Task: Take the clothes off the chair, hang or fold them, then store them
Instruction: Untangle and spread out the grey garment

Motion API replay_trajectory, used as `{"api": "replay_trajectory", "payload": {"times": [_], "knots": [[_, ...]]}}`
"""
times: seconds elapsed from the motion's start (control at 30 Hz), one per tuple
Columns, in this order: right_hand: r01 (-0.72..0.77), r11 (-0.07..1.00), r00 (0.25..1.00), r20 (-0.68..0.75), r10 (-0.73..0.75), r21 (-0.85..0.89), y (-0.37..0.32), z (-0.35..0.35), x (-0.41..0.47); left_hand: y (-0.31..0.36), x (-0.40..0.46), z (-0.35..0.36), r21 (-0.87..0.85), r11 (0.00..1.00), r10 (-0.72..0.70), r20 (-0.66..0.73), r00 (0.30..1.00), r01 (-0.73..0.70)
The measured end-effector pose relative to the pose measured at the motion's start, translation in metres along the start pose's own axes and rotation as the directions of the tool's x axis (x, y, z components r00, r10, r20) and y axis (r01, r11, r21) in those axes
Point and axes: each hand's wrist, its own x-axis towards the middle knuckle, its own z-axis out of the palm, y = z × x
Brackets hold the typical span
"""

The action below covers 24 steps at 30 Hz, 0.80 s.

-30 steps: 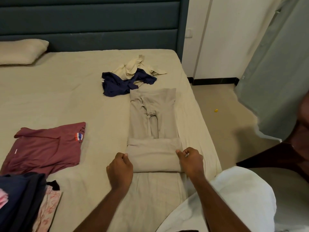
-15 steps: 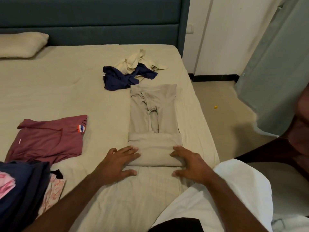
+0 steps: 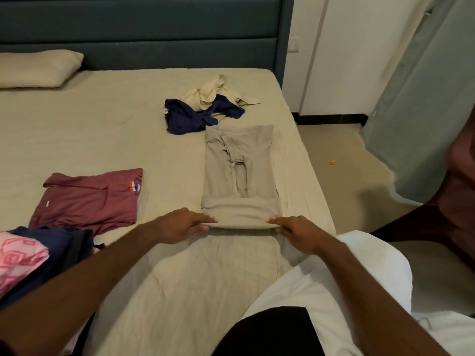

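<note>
Beige trousers [image 3: 239,170] lie flat along the right side of the bed [image 3: 102,140], their near end rolled into a thick fold [image 3: 240,214]. My left hand [image 3: 185,223] pinches the fold's left end, fingers on top and thumb beneath. The fold's right end is pinched by my right hand [image 3: 295,231] the same way. A folded maroon shirt [image 3: 92,201] lies to the left. Beyond the trousers, a crumpled navy garment [image 3: 190,118] and a cream garment [image 3: 210,95] are heaped together.
A pile of pink and dark navy clothes [image 3: 33,255] sits at the near left edge. A pillow [image 3: 36,68] rests by the dark headboard. The bed's right edge drops to a tan floor with a small yellow scrap [image 3: 332,162]. A grey-green curtain [image 3: 424,98] hangs at right.
My hands went from fists at the fold's ends, to flat on the bed, to pinching the fold's near edge. The fold looks narrower than before.
</note>
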Motion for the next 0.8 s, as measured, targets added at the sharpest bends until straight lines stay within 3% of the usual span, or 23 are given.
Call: {"api": "replay_trajectory", "payload": {"times": [0.1, 0.2, 0.27, 0.3, 0.37, 0.47, 0.57, 0.67, 0.73, 0.8], "knots": [[-0.039, 0.995, 0.978, 0.209, 0.018, 0.096, -0.014, -0.028, -0.012, 0.017, -0.010, -0.030, -0.183, 0.980, -0.034, 0.247, 0.968, 0.081], [-0.151, 0.940, 0.865, 0.501, -0.025, 0.307, -0.034, -0.044, -0.036, 0.026, -0.025, -0.034, -0.362, 0.879, -0.028, 0.609, 0.793, 0.310], [-0.198, 0.903, 0.801, 0.594, -0.075, 0.382, -0.038, -0.048, -0.048, 0.029, -0.034, -0.034, -0.421, 0.832, 0.060, 0.717, 0.695, 0.362], [-0.187, 0.895, 0.803, 0.588, -0.098, 0.405, -0.037, -0.050, -0.050, 0.028, -0.037, -0.036, -0.457, 0.806, 0.094, 0.725, 0.682, 0.376], [-0.143, 0.867, 0.865, 0.486, -0.125, 0.477, -0.036, -0.057, -0.048, 0.025, -0.038, -0.045, -0.546, 0.747, 0.097, 0.654, 0.750, 0.379], [-0.079, 0.828, 0.986, 0.169, -0.019, 0.555, -0.039, -0.069, -0.030, 0.019, -0.027, -0.059, -0.658, 0.680, -0.038, 0.410, 0.911, 0.324], [-0.074, 0.888, 0.974, -0.158, 0.163, 0.454, -0.046, -0.068, 0.000, 0.020, -0.004, -0.063, -0.687, 0.675, -0.242, 0.139, 0.960, 0.270], [-0.178, 0.849, 0.842, -0.370, 0.393, 0.497, -0.050, -0.049, 0.039, 0.021, 0.038, -0.051, -0.722, 0.641, -0.502, -0.137, 0.854, 0.261], [-0.237, 0.821, 0.735, -0.457, 0.501, 0.519, -0.059, -0.034, 0.058, 0.022, 0.067, -0.031, -0.670, 0.695, -0.617, -0.371, 0.694, 0.260], [-0.277, 0.840, 0.676, -0.527, 0.515, 0.467, -0.066, -0.027, 0.076, 0.027, 0.090, -0.012, -0.593, 0.749, -0.640, -0.531, 0.555, 0.296]]}}
